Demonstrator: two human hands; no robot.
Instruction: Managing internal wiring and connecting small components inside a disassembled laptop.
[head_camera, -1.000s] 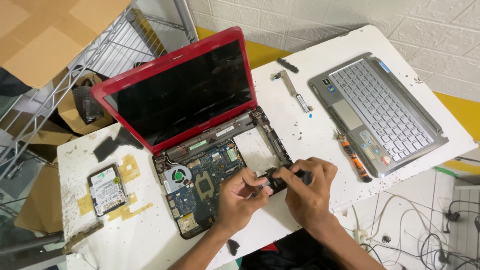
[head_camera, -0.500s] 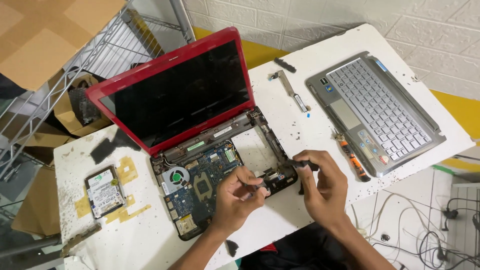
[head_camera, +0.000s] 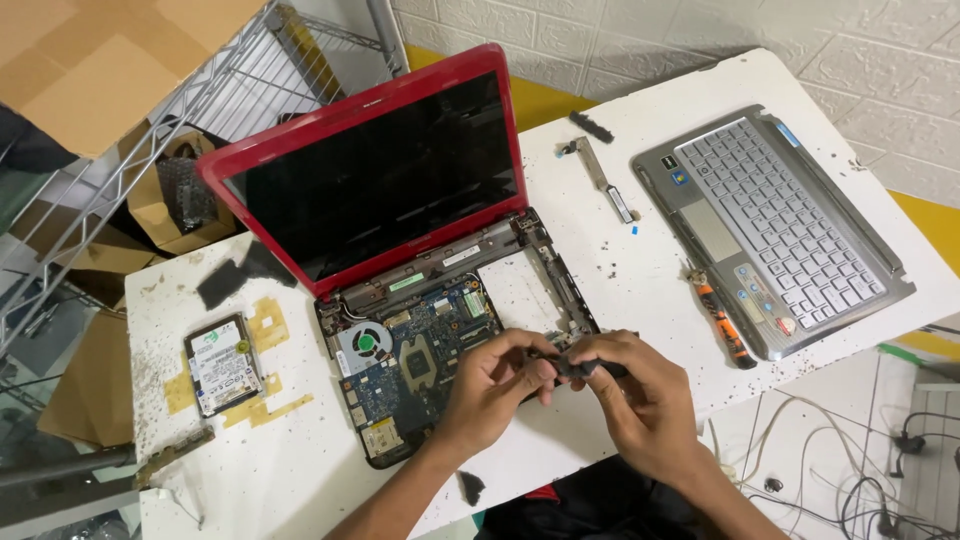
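I see a white, paint-chipped surface (head_camera: 300, 470) set against a white brick wall with a yellow band, a wire metal shelf and cardboard behind it. The open red laptop with its bare blue circuit board (head_camera: 400, 250) sits mid-surface. Right of the laptop lies a detached silver keyboard panel (head_camera: 775, 225) beside an orange-handled screwdriver (head_camera: 722, 325); left of it, a small silver hard drive (head_camera: 222, 362). Just in front of the laptop, my left hand (head_camera: 490, 385) and right hand (head_camera: 640, 400) meet, fingers pinched on a small black plastic part (head_camera: 580, 367).
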